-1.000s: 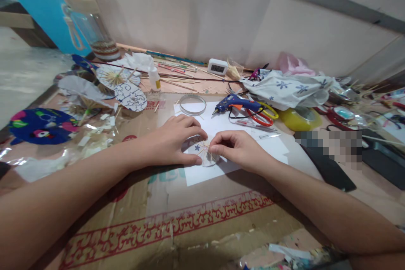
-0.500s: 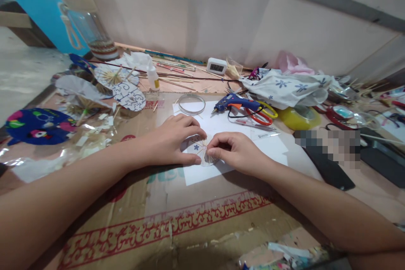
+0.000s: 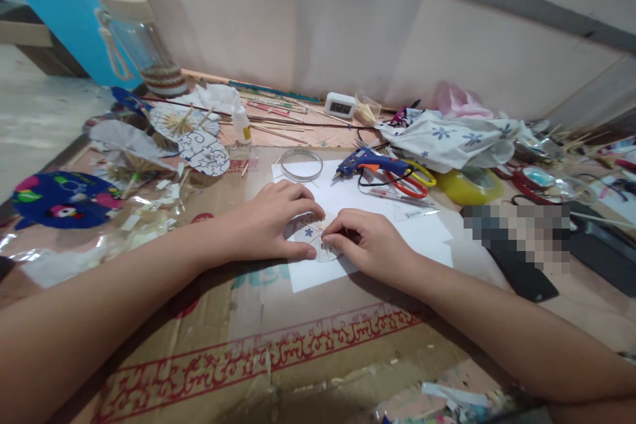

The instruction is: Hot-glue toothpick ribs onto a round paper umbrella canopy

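Observation:
A small round canopy piece of pale cloth [image 3: 309,232] with a blue flower print lies on white paper [image 3: 318,273]. Thin light sticks spread over it like ribs. My left hand [image 3: 281,220] curves around its left side, fingertips at the far edge and thumb at the near edge, holding it between them. Over its right part, the thumb and index finger of my right hand [image 3: 366,236] are pinched together close to where the sticks meet. Whatever is between those fingertips is hidden.
Beyond the paper lie a metal ring [image 3: 301,165], a blue glue gun [image 3: 370,163], scissors [image 3: 408,183] and yellow tape [image 3: 470,184]. Small parasols [image 3: 203,154], a glue bottle [image 3: 241,124] and a glass bottle [image 3: 149,46] stand left. Dark phone-like slabs [image 3: 521,265] lie right.
My right hand's pinched fingertips have shifted slightly left over the cloth piece, and the hand has turned a little. My left hand stays in place around the edge.

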Demonstrator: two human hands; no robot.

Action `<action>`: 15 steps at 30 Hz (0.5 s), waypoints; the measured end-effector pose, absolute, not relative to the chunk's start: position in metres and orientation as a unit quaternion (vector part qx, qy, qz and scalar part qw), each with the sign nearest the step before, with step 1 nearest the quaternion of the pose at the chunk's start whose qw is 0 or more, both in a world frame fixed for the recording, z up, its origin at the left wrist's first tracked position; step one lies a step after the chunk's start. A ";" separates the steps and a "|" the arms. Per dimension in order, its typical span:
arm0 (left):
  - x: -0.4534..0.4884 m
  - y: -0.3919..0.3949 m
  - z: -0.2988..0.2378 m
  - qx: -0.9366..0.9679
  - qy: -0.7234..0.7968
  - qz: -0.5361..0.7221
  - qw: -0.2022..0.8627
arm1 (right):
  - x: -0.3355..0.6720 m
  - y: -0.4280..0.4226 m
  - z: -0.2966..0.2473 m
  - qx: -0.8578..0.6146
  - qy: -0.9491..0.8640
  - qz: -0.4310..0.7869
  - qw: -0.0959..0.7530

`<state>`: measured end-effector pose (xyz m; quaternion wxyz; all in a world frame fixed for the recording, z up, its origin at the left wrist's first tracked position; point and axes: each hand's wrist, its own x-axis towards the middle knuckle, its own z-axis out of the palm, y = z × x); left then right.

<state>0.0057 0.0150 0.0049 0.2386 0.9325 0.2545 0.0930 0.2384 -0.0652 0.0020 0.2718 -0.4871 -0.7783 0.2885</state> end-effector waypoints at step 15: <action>0.006 0.015 0.006 0.929 0.265 0.084 0.245 | 0.237 -0.064 -0.001 -0.496 -0.761 0.299 0.293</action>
